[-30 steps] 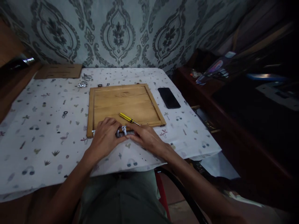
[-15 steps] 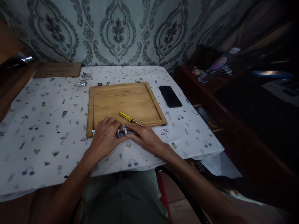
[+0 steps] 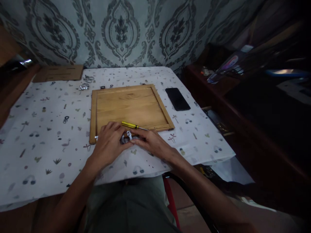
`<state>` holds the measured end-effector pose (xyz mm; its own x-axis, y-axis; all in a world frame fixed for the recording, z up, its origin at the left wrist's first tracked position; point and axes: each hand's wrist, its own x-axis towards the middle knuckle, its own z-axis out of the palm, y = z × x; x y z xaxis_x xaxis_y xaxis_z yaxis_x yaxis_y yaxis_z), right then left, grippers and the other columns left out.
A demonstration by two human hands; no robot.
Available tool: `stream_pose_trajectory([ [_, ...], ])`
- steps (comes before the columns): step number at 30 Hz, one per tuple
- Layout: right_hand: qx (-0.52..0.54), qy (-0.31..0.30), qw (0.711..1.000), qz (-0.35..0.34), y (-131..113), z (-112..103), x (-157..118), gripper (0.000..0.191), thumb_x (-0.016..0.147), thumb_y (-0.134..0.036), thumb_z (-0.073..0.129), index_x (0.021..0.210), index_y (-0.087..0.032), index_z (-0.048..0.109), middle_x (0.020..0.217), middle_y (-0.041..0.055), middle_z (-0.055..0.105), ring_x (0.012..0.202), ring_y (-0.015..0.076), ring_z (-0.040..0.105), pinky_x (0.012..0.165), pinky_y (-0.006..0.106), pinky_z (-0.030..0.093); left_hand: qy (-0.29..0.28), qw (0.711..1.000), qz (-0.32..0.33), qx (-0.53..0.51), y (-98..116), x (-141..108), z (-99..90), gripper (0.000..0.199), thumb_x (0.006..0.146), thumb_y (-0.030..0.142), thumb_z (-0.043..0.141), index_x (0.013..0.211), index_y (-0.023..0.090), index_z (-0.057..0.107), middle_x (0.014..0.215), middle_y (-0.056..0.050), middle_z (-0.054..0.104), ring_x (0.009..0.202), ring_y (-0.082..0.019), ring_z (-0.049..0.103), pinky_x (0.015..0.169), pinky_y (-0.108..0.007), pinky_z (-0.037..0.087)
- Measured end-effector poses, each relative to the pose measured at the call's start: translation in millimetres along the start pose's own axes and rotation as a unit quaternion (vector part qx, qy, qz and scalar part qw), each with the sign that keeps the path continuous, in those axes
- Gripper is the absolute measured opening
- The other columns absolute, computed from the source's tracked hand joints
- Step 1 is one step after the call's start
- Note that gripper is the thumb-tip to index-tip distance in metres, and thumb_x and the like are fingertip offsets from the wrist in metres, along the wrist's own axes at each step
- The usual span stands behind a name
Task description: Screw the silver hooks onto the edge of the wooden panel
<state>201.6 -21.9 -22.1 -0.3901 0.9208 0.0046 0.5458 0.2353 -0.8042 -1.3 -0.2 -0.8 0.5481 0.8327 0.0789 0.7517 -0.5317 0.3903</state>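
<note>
At the left, a flat brown cardboard piece [image 3: 58,73] lies at the far side of the cloth-covered surface [image 3: 80,168], with small metal parts [image 3: 84,86] just right of it. The left hand [image 3: 109,137] curls over the near edge of a framed wooden panel [image 3: 128,103], its thumb and fingers closed on a silvery metal fitting [image 3: 129,134] at that edge. A yellow-handled screwdriver [image 3: 130,125] rests on the panel above the fitting. The right hand [image 3: 150,140] pinches the fitting's other side. Farther right, a black phone [image 3: 178,99] lies beside the panel, apart from it
</note>
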Motion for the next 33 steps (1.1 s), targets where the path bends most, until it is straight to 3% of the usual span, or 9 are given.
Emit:
stream_pose_trajectory([
  [3,-0.008,-0.007,1.000,0.005,-1.1,-1.7,0.6,0.045,0.097,-0.037,0.062,0.141,-0.026,0.062,0.091,0.0022,0.079,0.069,0.0161,0.064,0.064,0.027,0.046,-0.002,1.000,0.005,-0.005,-1.4,-2.2,-5.3,0.035,0.084,0.039,0.079,0.113,0.022,0.069,0.114,-0.008,0.067,0.114,-0.032,0.055,0.097,-0.048,0.044],
  [8,-0.002,-0.010,1.000,0.002,-2.1,-2.2,0.8,0.041,0.097,-0.036,0.062,0.135,-0.022,0.067,0.093,0.0038,0.077,0.072,0.0161,0.062,0.065,0.027,0.044,0.011,0.998,0.036,-0.058,-13.6,0.1,-29.8,0.021,0.097,0.036,0.058,0.108,0.022,0.068,0.107,-0.006,0.069,0.105,-0.027,0.061,0.090,-0.042,0.048],
  [12,-0.020,-0.004,1.000,0.016,-1.6,-2.3,0.9,0.040,0.096,-0.036,0.064,0.132,-0.019,0.068,0.078,0.0008,0.073,0.064,0.0144,0.058,0.061,0.026,0.040,0.004,1.000,0.019,0.010,-19.7,22.5,-43.3,0.024,0.097,0.025,0.048,0.103,0.020,0.070,0.107,-0.006,0.071,0.104,-0.027,0.064,0.090,-0.041,0.048],
  [15,-0.021,-0.009,1.000,0.016,-1.8,-3.2,1.1,0.039,0.096,-0.036,0.064,0.131,-0.019,0.069,0.072,-0.0010,0.070,0.061,0.0142,0.057,0.060,0.025,0.038,-0.065,0.996,0.031,0.059,-19.3,43.9,-41.4,0.020,0.091,0.021,0.055,0.102,0.020,0.072,0.105,-0.007,0.071,0.103,-0.027,0.064,0.086,-0.038,0.048],
  [18,-0.025,-0.010,1.000,0.008,-2.7,-4.4,1.6,0.039,0.096,-0.037,0.063,0.132,-0.021,0.068,0.070,-0.0019,0.069,0.062,0.0146,0.057,0.061,0.026,0.038,-0.097,0.991,0.051,0.075,-19.0,57.8,-35.4,0.017,0.089,0.026,0.061,0.099,0.022,0.074,0.099,-0.006,0.071,0.097,-0.026,0.065,0.081,-0.035,0.048],
  [26,-0.049,-0.023,0.999,0.009,-6.3,-9.3,5.5,0.039,0.095,-0.032,0.067,0.132,-0.020,0.069,0.069,-0.0014,0.067,0.060,0.0142,0.055,0.061,0.026,0.036,-0.111,0.986,0.073,0.098,-26.9,65.7,-29.4,0.017,0.088,0.021,0.059,0.096,0.022,0.073,0.097,-0.007,0.071,0.098,-0.027,0.063,0.077,-0.034,0.044],
  [33,-0.030,-0.040,0.999,0.002,-7.8,-14.4,7.8,0.037,0.094,-0.028,0.067,0.131,-0.023,0.070,0.064,-0.0047,0.060,0.057,0.0117,0.048,0.057,0.024,0.034,-0.101,0.988,0.067,0.095,-20.3,57.6,-37.5,0.014,0.092,0.021,0.058,0.101,0.018,0.068,0.101,-0.008,0.069,0.097,-0.026,0.062,0.078,-0.035,0.044],
])
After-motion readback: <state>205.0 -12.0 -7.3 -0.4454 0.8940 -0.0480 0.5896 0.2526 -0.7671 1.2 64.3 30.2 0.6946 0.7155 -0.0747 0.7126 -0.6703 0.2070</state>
